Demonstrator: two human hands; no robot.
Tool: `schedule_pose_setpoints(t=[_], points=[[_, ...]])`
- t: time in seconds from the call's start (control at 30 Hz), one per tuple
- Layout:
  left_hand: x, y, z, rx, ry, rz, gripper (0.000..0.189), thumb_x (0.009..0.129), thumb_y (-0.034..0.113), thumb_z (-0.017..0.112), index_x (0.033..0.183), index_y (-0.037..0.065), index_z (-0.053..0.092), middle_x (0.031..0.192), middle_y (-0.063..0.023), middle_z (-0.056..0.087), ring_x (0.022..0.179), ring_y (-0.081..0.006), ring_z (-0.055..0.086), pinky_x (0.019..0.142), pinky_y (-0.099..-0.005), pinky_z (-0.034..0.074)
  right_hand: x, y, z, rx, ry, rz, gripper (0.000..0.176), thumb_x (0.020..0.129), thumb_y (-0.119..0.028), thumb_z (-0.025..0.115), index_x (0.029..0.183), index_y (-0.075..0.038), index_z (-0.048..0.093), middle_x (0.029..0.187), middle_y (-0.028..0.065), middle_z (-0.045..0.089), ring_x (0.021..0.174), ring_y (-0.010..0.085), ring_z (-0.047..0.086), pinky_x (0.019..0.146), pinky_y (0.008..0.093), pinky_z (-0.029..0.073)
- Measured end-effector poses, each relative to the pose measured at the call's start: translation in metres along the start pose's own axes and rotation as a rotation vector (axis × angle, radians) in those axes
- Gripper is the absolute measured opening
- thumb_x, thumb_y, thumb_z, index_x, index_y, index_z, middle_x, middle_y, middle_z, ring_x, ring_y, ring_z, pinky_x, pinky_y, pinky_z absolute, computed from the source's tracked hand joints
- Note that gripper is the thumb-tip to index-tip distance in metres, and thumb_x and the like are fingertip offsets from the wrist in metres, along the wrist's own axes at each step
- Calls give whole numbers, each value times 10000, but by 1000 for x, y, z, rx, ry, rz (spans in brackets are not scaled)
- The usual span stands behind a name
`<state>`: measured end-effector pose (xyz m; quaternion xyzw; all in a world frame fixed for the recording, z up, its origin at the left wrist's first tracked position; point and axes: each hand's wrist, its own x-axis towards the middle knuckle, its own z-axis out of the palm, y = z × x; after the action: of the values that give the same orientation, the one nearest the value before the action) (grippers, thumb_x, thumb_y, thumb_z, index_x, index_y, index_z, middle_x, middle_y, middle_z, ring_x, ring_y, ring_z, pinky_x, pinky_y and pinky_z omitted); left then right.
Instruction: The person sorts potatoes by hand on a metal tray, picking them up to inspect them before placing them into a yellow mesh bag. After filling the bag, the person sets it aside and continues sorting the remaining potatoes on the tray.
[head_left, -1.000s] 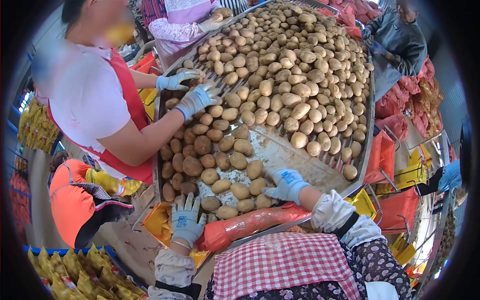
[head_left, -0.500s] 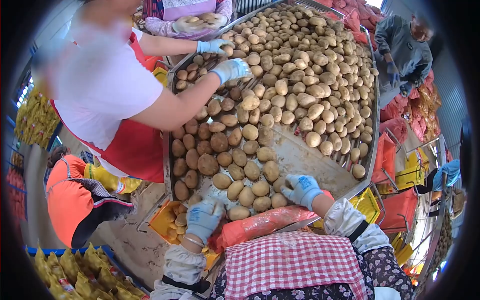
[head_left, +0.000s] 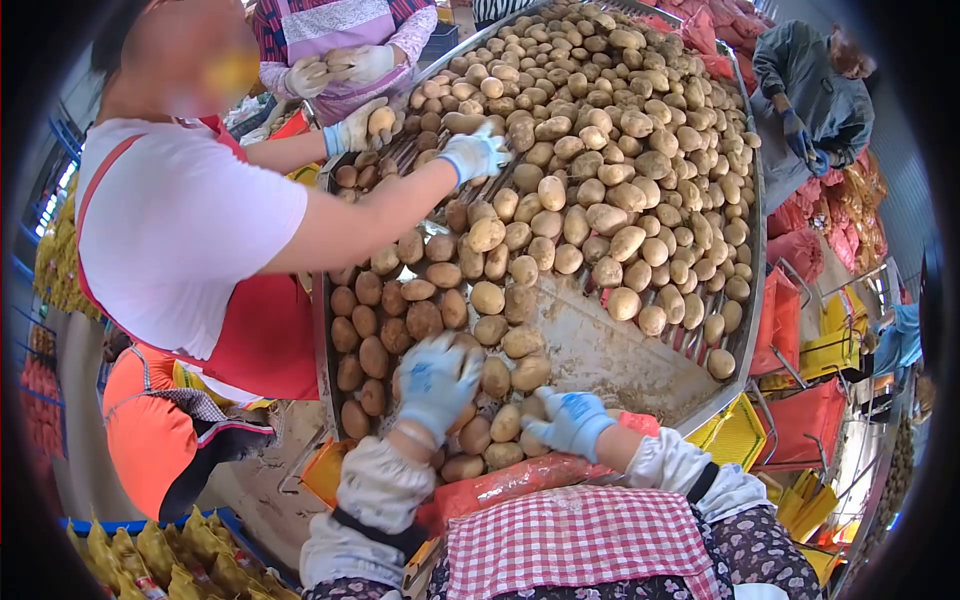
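Note:
My left hand [head_left: 438, 388], in a pale blue and white glove, lies over the potatoes at the near left of the metal sorting table [head_left: 650, 375]. Its fingers reach forward, apart, onto potatoes partly hidden beneath them. My right hand [head_left: 572, 425], gloved alike, rests at the table's near edge, fingers pointing left against a small group of potatoes [head_left: 505, 423]. Neither hand shows a potato firmly gripped. Between my forearms, a rolled red plastic padding [head_left: 510, 480] runs along the near edge, in front of my checked apron [head_left: 585, 535].
A co-worker in a red apron [head_left: 265, 325] leans over the left side, gloved hands among the potatoes; one holds a potato [head_left: 381, 121]. Another person's gloves [head_left: 360, 65] are at the far edge. Yellow crates [head_left: 730, 435] and red crates [head_left: 805, 425] stand at right.
My left hand has moved forward and right, from the near left edge onto the potatoes. My right hand has shifted left and nearer. The co-worker's far hand has lifted a potato.

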<state>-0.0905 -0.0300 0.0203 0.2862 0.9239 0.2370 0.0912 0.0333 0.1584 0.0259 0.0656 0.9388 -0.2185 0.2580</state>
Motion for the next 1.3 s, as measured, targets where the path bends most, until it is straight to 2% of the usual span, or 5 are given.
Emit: schedule_pose_setpoints(t=[0.2,0.37,0.63,0.77,1.3], points=[[46,-14,43,336,127,-52,600,880,415,540,1416,171,428,1513,-179,290,1410,-379,214,1137,-546,142,19,9,-14,225,175,-266,500,882,-415,550,1216,-43,558,1011,199,670,945,366,641,837,435,500],[-34,-15,48,344,45,49,604,866,409,551,1407,163,444,1491,-200,320,1393,-385,252,1131,-555,163,51,31,-16,16,537,-205,518,855,-362,595,1269,-57,526,1345,262,477,1099,418,557,933,469,449],[-17,-11,-31,-227,-383,-226,524,848,351,575,1297,82,534,1383,-197,457,1297,-401,390,1061,-434,353,38,26,-3,117,103,-546,549,875,-377,592,1370,-164,487,1474,238,338,1290,425,415,1074,463,355],[53,-41,24,382,418,7,656,813,432,610,1377,126,471,1463,-198,361,1297,-404,382,1081,-518,298,28,31,-13,266,132,-440,545,876,-363,592,1359,-133,491,1446,215,390,1276,407,436,1063,444,373],[-93,-21,3,375,85,-49,441,818,331,605,1171,69,630,1342,-221,477,1217,-406,442,1025,-492,349,105,36,-39,-62,482,-320,605,849,-389,613,1372,-121,466,1471,227,332,1337,408,348,1103,431,313]])
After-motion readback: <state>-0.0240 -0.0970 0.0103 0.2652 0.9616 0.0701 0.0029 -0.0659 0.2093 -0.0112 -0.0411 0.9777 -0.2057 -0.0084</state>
